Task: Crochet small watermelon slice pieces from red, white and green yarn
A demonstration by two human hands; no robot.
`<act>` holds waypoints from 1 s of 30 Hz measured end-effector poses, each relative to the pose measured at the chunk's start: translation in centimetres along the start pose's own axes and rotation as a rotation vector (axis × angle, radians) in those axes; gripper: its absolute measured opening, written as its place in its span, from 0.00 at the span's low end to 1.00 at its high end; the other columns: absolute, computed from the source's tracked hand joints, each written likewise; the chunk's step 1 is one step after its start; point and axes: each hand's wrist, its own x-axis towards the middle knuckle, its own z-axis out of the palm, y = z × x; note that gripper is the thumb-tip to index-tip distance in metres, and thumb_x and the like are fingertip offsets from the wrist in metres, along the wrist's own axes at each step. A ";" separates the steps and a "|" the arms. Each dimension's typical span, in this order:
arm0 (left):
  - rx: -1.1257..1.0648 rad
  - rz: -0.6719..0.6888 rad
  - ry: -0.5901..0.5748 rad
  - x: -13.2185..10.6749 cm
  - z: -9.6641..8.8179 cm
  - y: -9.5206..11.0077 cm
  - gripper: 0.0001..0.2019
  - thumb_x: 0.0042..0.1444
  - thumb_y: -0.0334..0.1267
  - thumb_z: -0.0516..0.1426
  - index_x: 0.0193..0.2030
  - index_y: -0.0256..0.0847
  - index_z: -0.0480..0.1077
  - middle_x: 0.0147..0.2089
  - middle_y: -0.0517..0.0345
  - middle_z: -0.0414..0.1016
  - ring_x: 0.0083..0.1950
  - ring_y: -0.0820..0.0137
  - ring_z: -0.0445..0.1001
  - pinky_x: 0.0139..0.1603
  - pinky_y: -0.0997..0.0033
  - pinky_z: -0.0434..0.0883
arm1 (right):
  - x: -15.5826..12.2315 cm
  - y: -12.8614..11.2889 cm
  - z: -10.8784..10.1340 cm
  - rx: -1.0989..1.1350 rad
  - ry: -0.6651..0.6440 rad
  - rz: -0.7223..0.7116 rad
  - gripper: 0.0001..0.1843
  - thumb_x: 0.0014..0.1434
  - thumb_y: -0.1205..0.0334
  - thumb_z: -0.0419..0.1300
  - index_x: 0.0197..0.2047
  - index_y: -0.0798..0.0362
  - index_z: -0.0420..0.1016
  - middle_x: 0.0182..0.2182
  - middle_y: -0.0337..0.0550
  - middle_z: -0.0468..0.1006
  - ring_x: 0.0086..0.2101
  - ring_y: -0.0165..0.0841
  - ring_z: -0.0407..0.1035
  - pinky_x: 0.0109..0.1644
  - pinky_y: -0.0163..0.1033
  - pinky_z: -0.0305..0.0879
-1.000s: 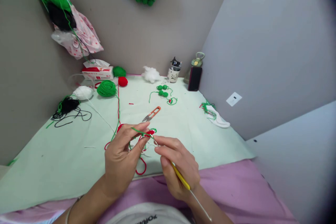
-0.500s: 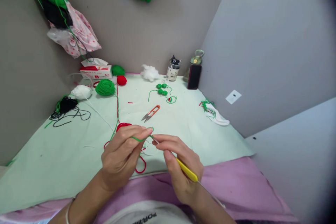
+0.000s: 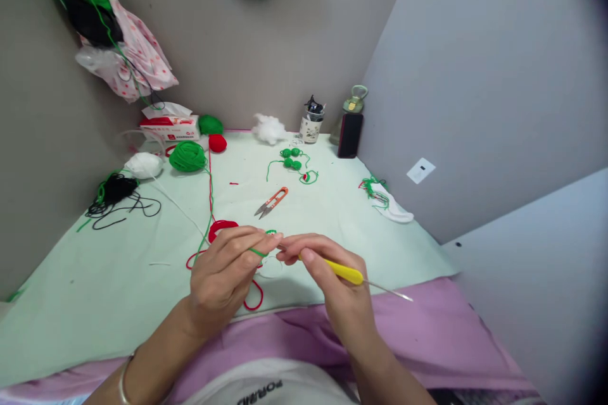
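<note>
My left hand (image 3: pixel 227 275) pinches a strand of green yarn (image 3: pixel 256 252) together with a small crochet piece that its fingers mostly hide. My right hand (image 3: pixel 332 285) grips a crochet hook with a yellow handle (image 3: pixel 342 272), its metal tail sticking out to the right. The two hands' fingertips meet just above the near edge of the pale green table cover (image 3: pixel 118 278). Red yarn (image 3: pixel 223 228) loops on the cover under and behind my left hand.
Orange thread snips (image 3: pixel 272 201) lie behind my hands. Farther back are a green yarn ball (image 3: pixel 187 156), a red ball (image 3: pixel 217 143), a tissue box (image 3: pixel 170 128), black yarn (image 3: pixel 116 193), small green crochet pieces (image 3: pixel 292 161), stuffing (image 3: pixel 269 128), a jar (image 3: pixel 311 126) and a dark phone (image 3: pixel 349 135).
My right hand has turned the hook from steeply slanted to nearly level, its tail now pointing right. The red piece seen earlier between my fingers is now hidden. The camera has tilted slightly.
</note>
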 end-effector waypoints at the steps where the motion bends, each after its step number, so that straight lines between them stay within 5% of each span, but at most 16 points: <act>1: -0.005 0.005 -0.008 -0.1 0.1 -0.1 0.27 0.64 0.23 0.59 0.66 0.50 0.73 0.49 0.54 0.86 0.51 0.62 0.82 0.51 0.62 0.80 | 0.2 0.1 -0.1 0.015 -0.001 0.024 0.11 0.70 0.62 0.59 0.40 0.49 0.85 0.38 0.42 0.87 0.38 0.33 0.80 0.45 0.37 0.77; 7: -0.084 -0.100 -0.004 0.3 0.6 0.2 0.25 0.61 0.18 0.60 0.60 0.49 0.77 0.47 0.55 0.85 0.49 0.64 0.82 0.52 0.64 0.78 | -0.2 0.8 0.2 -0.056 0.049 -0.061 0.11 0.71 0.64 0.58 0.42 0.49 0.83 0.41 0.43 0.86 0.42 0.32 0.80 0.48 0.37 0.77; 14: -0.218 -0.616 0.088 0.8 1.1 2.1 0.12 0.61 0.32 0.65 0.50 0.48 0.82 0.44 0.57 0.84 0.42 0.67 0.81 0.43 0.70 0.79 | -1.1 1.6 1.1 -0.450 0.013 -0.494 0.18 0.68 0.75 0.55 0.55 0.50 0.77 0.52 0.51 0.83 0.52 0.37 0.80 0.54 0.42 0.80; 18: -0.380 -0.762 0.136 0.9 0.9 2.6 0.12 0.61 0.33 0.66 0.51 0.47 0.82 0.46 0.57 0.84 0.43 0.68 0.82 0.43 0.70 0.80 | -1.1 1.2 0.9 -0.445 -0.032 -0.512 0.19 0.68 0.76 0.55 0.56 0.49 0.76 0.55 0.52 0.82 0.53 0.37 0.79 0.55 0.43 0.80; 21: -0.328 -0.666 0.135 0.7 0.7 2.2 0.15 0.62 0.30 0.65 0.53 0.49 0.81 0.46 0.59 0.84 0.45 0.68 0.83 0.49 0.69 0.80 | -1.0 0.6 0.4 -0.342 -0.051 -0.376 0.15 0.69 0.73 0.55 0.51 0.49 0.78 0.50 0.47 0.84 0.49 0.35 0.81 0.53 0.41 0.80; 26: -0.137 -0.251 0.090 0.4 0.3 1.0 0.27 0.60 0.19 0.63 0.60 0.53 0.77 0.49 0.59 0.84 0.49 0.67 0.82 0.51 0.67 0.79 | -0.9 -0.1 -0.1 -0.186 -0.060 -0.179 0.12 0.71 0.67 0.57 0.47 0.48 0.82 0.48 0.45 0.85 0.47 0.35 0.81 0.54 0.42 0.79; 30: -0.065 -0.035 0.035 0.4 0.1 0.3 0.28 0.60 0.18 0.61 0.62 0.47 0.75 0.47 0.53 0.84 0.50 0.64 0.82 0.49 0.65 0.80 | -0.5 -0.2 -0.1 -0.064 -0.019 -0.055 0.11 0.71 0.64 0.58 0.41 0.49 0.84 0.41 0.43 0.86 0.41 0.33 0.81 0.48 0.38 0.78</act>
